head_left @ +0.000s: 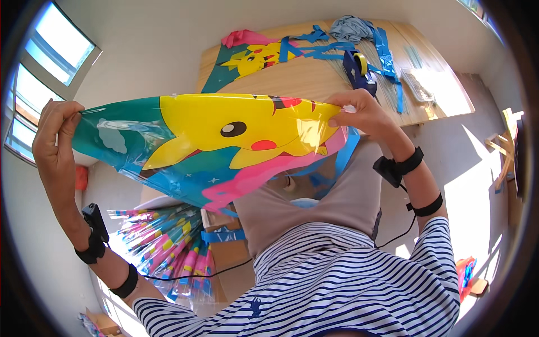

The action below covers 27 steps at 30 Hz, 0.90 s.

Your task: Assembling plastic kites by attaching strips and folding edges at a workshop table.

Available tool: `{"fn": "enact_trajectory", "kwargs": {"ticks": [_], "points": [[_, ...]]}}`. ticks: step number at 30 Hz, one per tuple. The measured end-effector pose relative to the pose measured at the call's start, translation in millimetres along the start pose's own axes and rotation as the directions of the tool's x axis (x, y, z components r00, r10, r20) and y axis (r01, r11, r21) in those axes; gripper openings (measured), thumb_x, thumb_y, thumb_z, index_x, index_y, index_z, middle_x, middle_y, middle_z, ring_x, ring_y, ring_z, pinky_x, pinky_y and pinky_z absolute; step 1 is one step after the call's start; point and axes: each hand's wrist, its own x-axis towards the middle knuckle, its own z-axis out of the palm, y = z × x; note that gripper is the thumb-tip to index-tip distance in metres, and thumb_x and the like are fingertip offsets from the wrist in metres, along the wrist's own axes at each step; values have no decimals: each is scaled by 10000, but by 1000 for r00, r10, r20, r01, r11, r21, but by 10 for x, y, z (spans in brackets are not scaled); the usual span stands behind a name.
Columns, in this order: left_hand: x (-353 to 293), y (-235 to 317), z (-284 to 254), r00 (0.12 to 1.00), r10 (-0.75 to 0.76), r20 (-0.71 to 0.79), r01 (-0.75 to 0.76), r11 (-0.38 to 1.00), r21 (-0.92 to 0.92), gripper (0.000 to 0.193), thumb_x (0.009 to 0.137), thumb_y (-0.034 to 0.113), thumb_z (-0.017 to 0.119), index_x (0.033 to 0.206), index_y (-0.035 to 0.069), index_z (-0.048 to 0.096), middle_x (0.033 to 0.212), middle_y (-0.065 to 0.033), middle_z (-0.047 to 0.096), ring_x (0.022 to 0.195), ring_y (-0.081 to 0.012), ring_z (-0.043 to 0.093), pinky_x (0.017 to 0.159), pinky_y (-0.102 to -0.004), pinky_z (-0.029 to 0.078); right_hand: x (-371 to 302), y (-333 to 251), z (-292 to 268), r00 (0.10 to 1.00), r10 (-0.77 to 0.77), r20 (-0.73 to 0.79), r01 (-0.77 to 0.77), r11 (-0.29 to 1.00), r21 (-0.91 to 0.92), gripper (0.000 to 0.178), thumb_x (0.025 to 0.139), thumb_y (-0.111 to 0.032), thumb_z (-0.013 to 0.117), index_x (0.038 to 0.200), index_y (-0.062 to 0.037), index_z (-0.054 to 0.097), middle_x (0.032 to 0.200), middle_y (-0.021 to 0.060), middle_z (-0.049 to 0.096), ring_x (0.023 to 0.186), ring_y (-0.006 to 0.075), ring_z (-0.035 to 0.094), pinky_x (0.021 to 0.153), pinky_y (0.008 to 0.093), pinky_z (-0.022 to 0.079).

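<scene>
A glossy plastic sheet (255, 132) is stretched out in the air before me, between both hands. Its print shows a yellow cartoon animal on green, blue and pink. My left hand (56, 126) pinches the green corner with thumb and fingers. At the other end, my right hand (362, 112) grips the yellow upper edge between thumb and fingers. Blue strips (345, 151) hang below the sheet on the right, over my lap. Where they join the sheet is hidden.
Ahead stands a wooden table (269, 81) bearing a similar printed sheet (247, 62), a dark blue tape dispenser (359, 70), blue strips (384, 50), thin rods, crumpled grey cloth (351, 28) and a clear plastic box (416, 84). Many rolled printed sheets (168, 244) fan out beside my left leg, near a cardboard box (230, 250).
</scene>
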Motion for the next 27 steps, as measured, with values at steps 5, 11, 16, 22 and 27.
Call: {"fn": "enact_trajectory", "kwargs": {"ticks": [5,11,16,22,27], "points": [[-72,-291,66,992,-98,83,108,985,-137,176,1032,129,558,1127,114,705,1078,-42,687,1080,-203,652,978,-334,517,-70,60,-300,996,93,6,-93,996,-13,138,839,-24,718,967,27,731,820,32,707,749,74,614,712,224,491],[-58,-295,120,989,-97,108,110,987,-121,167,1032,121,555,1121,112,696,1077,-51,686,1089,-192,645,958,-319,525,-96,-40,-509,998,28,-60,-40,977,-212,97,818,-20,731,905,24,722,776,30,687,731,72,600,668,219,465],[97,-237,-45,997,74,10,-74,995,68,174,1020,79,554,1124,85,694,1041,-49,682,1001,-175,660,915,-284,522,-53,-599,-895,996,-10,-90,-26,923,-385,73,796,-15,744,857,13,716,752,42,674,710,64,601,649,214,464],[512,-69,774,909,-237,343,377,818,-434,112,965,52,548,959,22,656,751,-32,619,532,-116,555,506,-259,417,401,-567,-1228,948,253,-195,-314,852,-419,50,840,-41,715,853,6,707,741,61,695,482,106,615,497,206,480],[971,30,2367,868,-339,362,495,654,-573,83,926,55,582,900,6,645,778,-38,645,719,-132,695,633,-258,517,1167,542,-1454,843,174,-509,-344,901,-263,168,802,-117,770,907,6,722,754,71,711,631,182,693,622,297,553]]}}
